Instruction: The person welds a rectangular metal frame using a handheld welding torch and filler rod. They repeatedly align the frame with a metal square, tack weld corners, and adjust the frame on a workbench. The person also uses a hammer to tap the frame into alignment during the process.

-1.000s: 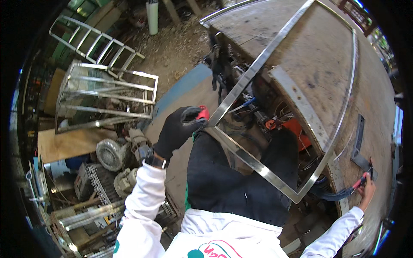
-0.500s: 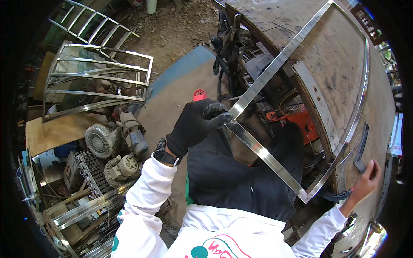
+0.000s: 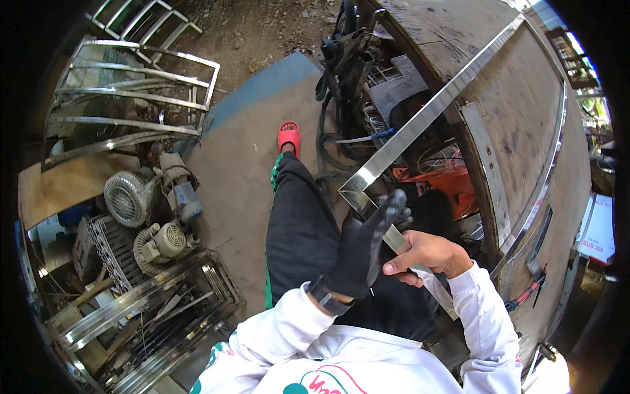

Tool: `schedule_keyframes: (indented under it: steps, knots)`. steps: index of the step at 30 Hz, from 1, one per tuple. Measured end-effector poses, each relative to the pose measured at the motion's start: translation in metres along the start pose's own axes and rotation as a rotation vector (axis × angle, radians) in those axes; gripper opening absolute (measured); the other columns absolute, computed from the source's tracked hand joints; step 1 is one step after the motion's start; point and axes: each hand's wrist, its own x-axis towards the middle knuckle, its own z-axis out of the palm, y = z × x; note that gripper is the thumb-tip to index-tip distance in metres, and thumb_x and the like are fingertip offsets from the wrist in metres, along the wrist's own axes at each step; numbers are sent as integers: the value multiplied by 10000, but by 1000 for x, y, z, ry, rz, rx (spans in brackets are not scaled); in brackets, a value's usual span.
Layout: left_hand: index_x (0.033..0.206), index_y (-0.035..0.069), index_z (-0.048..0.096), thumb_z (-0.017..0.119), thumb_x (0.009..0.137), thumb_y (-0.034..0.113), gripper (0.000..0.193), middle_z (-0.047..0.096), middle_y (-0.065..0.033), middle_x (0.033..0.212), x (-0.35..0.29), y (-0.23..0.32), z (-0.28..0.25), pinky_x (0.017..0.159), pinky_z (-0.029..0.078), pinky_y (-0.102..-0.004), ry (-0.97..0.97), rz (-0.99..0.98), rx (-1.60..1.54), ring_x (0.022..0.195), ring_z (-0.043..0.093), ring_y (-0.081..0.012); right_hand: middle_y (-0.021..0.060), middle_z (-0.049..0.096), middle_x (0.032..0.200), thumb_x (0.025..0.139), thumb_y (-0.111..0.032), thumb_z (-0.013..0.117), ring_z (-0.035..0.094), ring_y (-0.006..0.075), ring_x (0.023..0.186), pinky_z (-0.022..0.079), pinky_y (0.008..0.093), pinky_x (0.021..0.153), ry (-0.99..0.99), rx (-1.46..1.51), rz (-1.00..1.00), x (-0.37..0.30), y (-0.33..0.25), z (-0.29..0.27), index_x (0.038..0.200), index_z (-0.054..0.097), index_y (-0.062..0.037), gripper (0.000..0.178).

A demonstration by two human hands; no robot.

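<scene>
A large shiny metal frame (image 3: pixel 436 111) of flat-sided tube lies partly on the wooden workbench (image 3: pixel 525 92), its near corner jutting out over my lap. My left hand (image 3: pixel 361 253), in a black glove, lies across the short bar close to that corner, its fingers stretched upward. Just right of it, my bare right hand (image 3: pixel 433 255) has its thumb on top of the same bar and its fingers curled beneath. The sleeve of my right arm covers part of the frame.
Slatted metal frames (image 3: pixel 131 92) lean at the far left, above a dusty blower (image 3: pixel 128 197) and a motor (image 3: pixel 167 240). An orange machine (image 3: pixel 446 190) sits under the bench. On the bench lie a dark flat bar (image 3: pixel 540 233) and a red-handled tool (image 3: pixel 528 292).
My left hand has let go of the frame's corner and moved down right along the short bar. My right hand has come in from the bench and taken hold of that bar.
</scene>
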Motion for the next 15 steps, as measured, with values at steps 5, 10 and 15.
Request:
schedule_keyframes:
  steps: [5, 10, 15]
  knots:
    - [1449, 46, 610, 590, 1072, 141, 389, 609, 9, 887, 24, -14, 3, 802, 530, -306, 81, -101, -185, 817, 607, -113, 43, 570, 544, 799, -126, 739, 533, 144, 445, 404, 306, 452, 235, -3, -14, -5, -3, 15, 662, 655, 16, 214]
    - [1318, 39, 651, 585, 1072, 148, 276, 528, 8, 799, 23, -36, -5, 741, 503, -308, 32, 42, -27, 735, 545, -114, 27, 561, 575, 802, -51, 744, 525, 114, 456, 391, 273, 424, 371, 50, -31, -3, 1, 25, 862, 637, 3, 134]
    - [1300, 12, 662, 555, 1081, 98, 258, 528, -12, 769, 31, -36, -19, 688, 488, -297, -195, 25, -276, 686, 545, -122, 25, 545, 559, 787, -32, 713, 513, 113, 445, 368, 291, 425, 431, -61, -25, 0, 1, 29, 717, 557, -25, 172]
